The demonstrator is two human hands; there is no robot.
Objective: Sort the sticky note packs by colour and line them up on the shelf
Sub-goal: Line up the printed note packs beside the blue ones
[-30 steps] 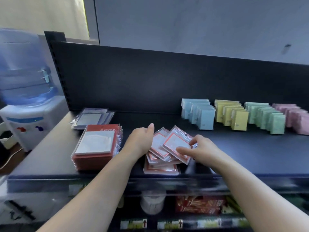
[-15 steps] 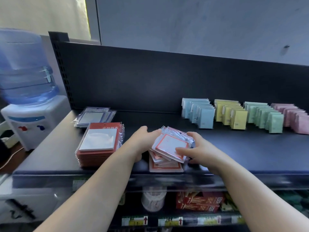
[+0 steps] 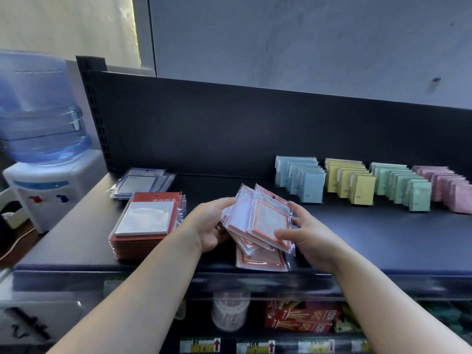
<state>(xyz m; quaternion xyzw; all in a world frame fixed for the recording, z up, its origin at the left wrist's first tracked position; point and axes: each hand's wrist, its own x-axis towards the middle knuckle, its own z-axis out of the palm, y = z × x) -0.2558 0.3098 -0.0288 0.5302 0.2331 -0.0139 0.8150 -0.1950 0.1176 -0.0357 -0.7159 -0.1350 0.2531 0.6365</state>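
Far L of frame: water dispenser (image 3: 46, 149), off the shelf (image 3: 383, 241), not involved.
L-centre: flat pile of blue-bordered packs (image 3: 143, 182) at the back. Red stack (image 3: 148, 223) in front of it, squared up.
Centre: L hand (image 3: 212, 226) gripped the L edge of a fanned bunch of orange-bordered packs (image 3: 260, 221), fingers curled round it. Bunch was held clear of the shelf, faces tilted toward cam. One more orange pack (image 3: 260, 261) lay flat beneath, close to the front lip. R hand (image 3: 306, 236) pinched the bunch's R side, thumb on the front face, fingers behind.
R of frame: four upright rows side by side: blue row (image 3: 304, 180), yellow row (image 3: 355, 185), green row (image 3: 406, 190), pink row (image 3: 449, 190).

Risks (est.):
- Wrappers looked glossy & the fan uneven, so a middle pack could slide out when the hands squeeze to square it.
- A wrist could knock the flat pack off the lip.
- If the bunch goes R, a careless set-down beside the blue row could domino it.

No. of packs in the bunch: cannot tell.
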